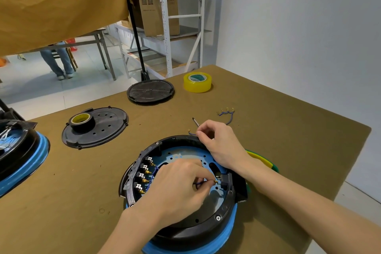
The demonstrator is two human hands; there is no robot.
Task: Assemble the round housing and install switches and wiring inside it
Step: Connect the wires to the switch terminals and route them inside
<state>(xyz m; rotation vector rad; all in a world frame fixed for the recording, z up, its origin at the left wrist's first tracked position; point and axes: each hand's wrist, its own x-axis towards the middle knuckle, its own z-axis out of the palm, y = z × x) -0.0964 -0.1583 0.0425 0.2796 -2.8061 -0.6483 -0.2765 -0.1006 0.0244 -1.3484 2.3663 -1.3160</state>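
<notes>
Evenly and brightly lit, apparently from overhead and diffuse. Soft, short shadows only under the left hand (177, 187), right hand (218, 142) and round housing (206, 231). Mild sheen on the yellow tape roll (197, 82) and black covers; no hard glare. Pronounced wide-angle distortion: table edge (309, 97) and shelving (165, 16) bowed toward the borders. Slightly soft overall, with small terminals poorly resolved.
</notes>
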